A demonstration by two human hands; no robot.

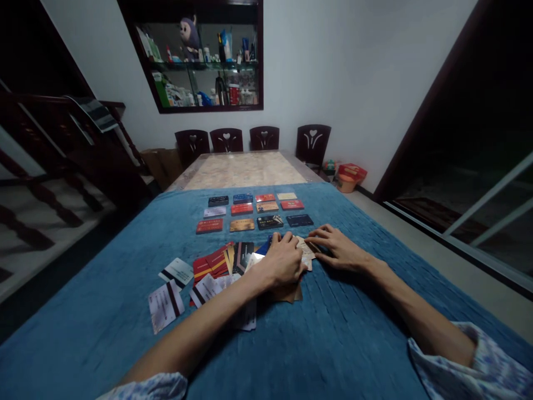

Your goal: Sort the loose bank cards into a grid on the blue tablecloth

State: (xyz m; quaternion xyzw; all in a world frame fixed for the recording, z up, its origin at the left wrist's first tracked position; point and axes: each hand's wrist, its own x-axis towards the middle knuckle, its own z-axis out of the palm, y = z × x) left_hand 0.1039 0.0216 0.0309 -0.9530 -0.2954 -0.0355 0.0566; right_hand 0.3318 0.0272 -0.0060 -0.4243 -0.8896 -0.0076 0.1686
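My left hand [283, 259] reaches over the right part of a loose heap of cards, its fingers bent and closed. Whatever they grip is hidden beneath the hand. Fingers spread, my right hand [338, 248] touches the right edge of a cream card [307, 251]. Left of my left hand lie red cards [217, 260], a black card [242, 256] and pale magnetic-stripe cards [165, 305]. Some brown cards [283, 293] show under my left wrist. Beyond the heap, small stacks stand in rows, among them a gold stack [242, 224] and a dark blue one [300, 220].
A blue cloth [104, 311] covers the near part of the long table, whose pale top [245, 169] shows farther off. Several dark chairs [265, 138] stand at the far end. A red box [352, 171] sits on the floor at right; a wooden railing [37, 214] runs along the left.
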